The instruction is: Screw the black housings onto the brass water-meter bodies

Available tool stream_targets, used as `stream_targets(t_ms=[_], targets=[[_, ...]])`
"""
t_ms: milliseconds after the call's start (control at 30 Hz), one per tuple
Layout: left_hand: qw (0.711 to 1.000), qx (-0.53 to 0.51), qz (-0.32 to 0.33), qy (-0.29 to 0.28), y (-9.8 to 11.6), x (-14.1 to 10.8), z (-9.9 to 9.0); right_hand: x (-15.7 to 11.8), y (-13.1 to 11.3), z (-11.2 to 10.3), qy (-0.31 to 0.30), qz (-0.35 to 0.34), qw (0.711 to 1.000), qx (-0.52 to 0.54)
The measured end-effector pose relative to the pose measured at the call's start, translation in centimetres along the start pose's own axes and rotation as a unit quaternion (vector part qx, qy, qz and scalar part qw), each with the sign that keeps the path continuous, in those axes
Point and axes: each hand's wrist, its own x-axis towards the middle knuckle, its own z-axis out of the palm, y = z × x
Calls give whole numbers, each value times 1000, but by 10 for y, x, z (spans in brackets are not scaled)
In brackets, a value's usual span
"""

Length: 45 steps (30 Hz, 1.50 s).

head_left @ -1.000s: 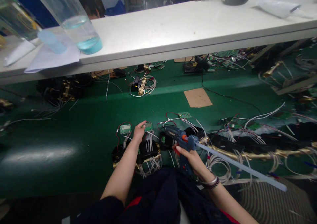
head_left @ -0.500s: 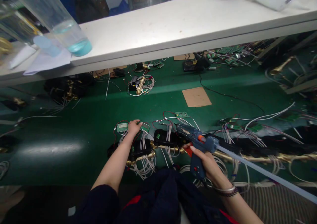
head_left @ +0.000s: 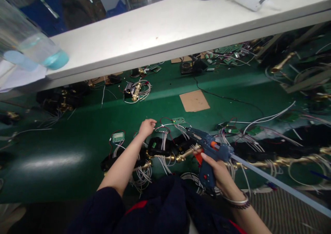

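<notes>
My right hand [head_left: 219, 170] grips a blue hot glue gun [head_left: 207, 141], fingers at its orange trigger. A long translucent glue stick [head_left: 274, 180] runs out of its back. The nozzle points left, near a small green circuit board [head_left: 178, 120] with white and red wires. My left hand [head_left: 148, 128] hovers at the wires left of that board, fingers curled together; whatever they may pinch is hidden. Below it lies a black housing [head_left: 161, 147] on a brass pipe fitting [head_left: 184, 155]. Another circuit board [head_left: 118, 137] rests left of my forearm.
More black housings with brass fittings and wires line the bench [head_left: 72, 134] to the right. Behind lie a cardboard piece [head_left: 194, 101] and a brass fitting with coiled wire [head_left: 136, 92]. A white shelf [head_left: 111, 37] overhangs, carrying a bottle [head_left: 55, 59] and a tube [head_left: 249, 0].
My left hand has moved right, away from the circuit board it was touching, towards the neighbouring wires. The glue gun stays in my right hand. The view has shifted to the right.
</notes>
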Motion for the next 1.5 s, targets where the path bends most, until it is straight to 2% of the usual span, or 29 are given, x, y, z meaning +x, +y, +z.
stream_targets(t_ms=[133, 200, 333, 500, 667, 800, 1200, 1333, 1500], targets=[[997, 58, -10, -44, -36, -22, -43, 0, 1, -11, 1, 8, 1000, 6], [993, 93, 10, -73, -53, -39, -55, 1, 3, -14, 4, 15, 1000, 4], [980, 155, 64, -103, -72, -58, -53, 4, 8, -10, 10, 14, 1000, -11], [963, 203, 104, -144, -82, -49, -41, 1, 11, -1, -2, 3, 1000, -15], [949, 214, 130, -193, -84, -41, -40, -1, 15, 0, -1, 4, 1000, -9], [948, 206, 130, -205, -82, -39, -36, -1, 19, -3, 10, 1, 1000, -6], [961, 226, 34, -156, -76, -37, -15, -3, 22, 7, 43, 35, 998, -10], [963, 222, 38, -148, -68, -38, -14, -4, 21, 11, 38, 37, 999, -12], [966, 209, 58, -142, -55, -39, -23, -4, 21, 12, 32, 41, 999, -16]])
